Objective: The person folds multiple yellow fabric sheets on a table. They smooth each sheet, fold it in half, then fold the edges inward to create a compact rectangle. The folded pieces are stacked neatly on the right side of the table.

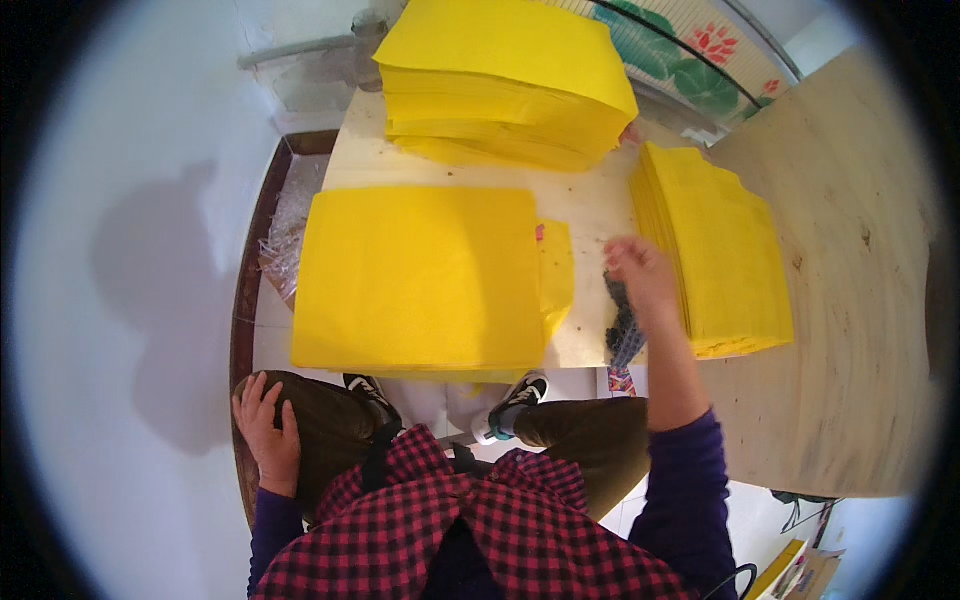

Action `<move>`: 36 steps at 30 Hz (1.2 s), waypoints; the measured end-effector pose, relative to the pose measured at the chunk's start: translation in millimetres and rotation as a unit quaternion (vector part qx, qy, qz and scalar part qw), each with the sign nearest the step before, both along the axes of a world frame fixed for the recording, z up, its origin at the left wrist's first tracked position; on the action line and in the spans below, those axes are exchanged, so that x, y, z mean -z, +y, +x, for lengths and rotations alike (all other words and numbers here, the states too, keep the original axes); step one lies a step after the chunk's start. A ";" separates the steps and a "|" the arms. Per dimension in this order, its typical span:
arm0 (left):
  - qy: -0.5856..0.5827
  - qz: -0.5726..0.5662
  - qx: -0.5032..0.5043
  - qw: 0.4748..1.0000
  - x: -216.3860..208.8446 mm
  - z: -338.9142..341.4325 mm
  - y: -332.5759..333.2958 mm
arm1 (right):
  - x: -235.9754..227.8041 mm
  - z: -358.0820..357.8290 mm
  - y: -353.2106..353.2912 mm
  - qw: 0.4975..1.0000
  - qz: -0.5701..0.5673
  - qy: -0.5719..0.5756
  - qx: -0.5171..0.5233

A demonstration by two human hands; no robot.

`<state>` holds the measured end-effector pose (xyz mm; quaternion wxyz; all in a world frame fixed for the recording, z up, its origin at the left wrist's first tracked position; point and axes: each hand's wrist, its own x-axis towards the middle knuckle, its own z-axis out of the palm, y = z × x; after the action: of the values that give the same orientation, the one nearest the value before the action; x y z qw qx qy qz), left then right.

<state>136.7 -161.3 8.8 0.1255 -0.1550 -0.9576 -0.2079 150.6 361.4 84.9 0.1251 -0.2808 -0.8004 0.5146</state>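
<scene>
My left hand [267, 425] lies on my left thigh with its fingers spread, holding nothing. Over the table, between two yellow piles, my right hand [640, 272] is raised with its fingers curled together. It is slightly blurred, and whatever may be in its fingertips is hidden. Just beneath it lies a dark heap [618, 315] of small pieces, partly covered by my wrist. A flat stack of yellow fabric-like sheets [420, 280] sits in front of me. To the right of my right hand stands another yellow stack [715, 255], its layered edges facing left.
A taller yellow pile [505, 60] stands at the back of the wooden table [590, 205]. A smaller yellow piece [556, 275] pokes out beside the front stack. A colourful patterned strip [621, 381] hangs at the front edge. A white wall [130, 250] borders the left; a wooden board [840, 270] extends right.
</scene>
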 end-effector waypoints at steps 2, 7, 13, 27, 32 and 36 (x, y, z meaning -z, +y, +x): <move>0.019 0.019 0.027 0.999 -3.7 0.3 0.2 | 22.0 24.9 -25.6 0.997 -0.076 -0.006 -0.016; 0.010 0.106 0.132 0.986 -14.9 -15.2 22.5 | 58.6 74.5 -77.6 0.977 -0.206 0.005 0.045; -0.040 0.131 0.244 0.960 -21.5 -44.5 82.2 | 58.0 77.6 -79.0 0.985 -0.171 0.003 0.015; -0.062 -0.074 0.246 0.964 29.3 -88.2 170.6 | 93.7 -15.4 -58.5 0.988 -0.149 0.037 0.010; -0.054 -0.069 0.246 0.965 27.8 -87.1 169.8 | 90.4 -25.2 -61.1 0.983 -0.180 0.019 0.020; -0.071 -0.060 0.240 0.966 24.6 -85.4 170.6 | 81.5 -16.2 -65.0 0.992 -0.120 0.033 -0.001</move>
<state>51.3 9.3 -15.8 -0.0058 -0.3728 -0.9094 -0.1841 134.4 296.4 3.4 0.1161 -0.2761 -0.7289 0.6156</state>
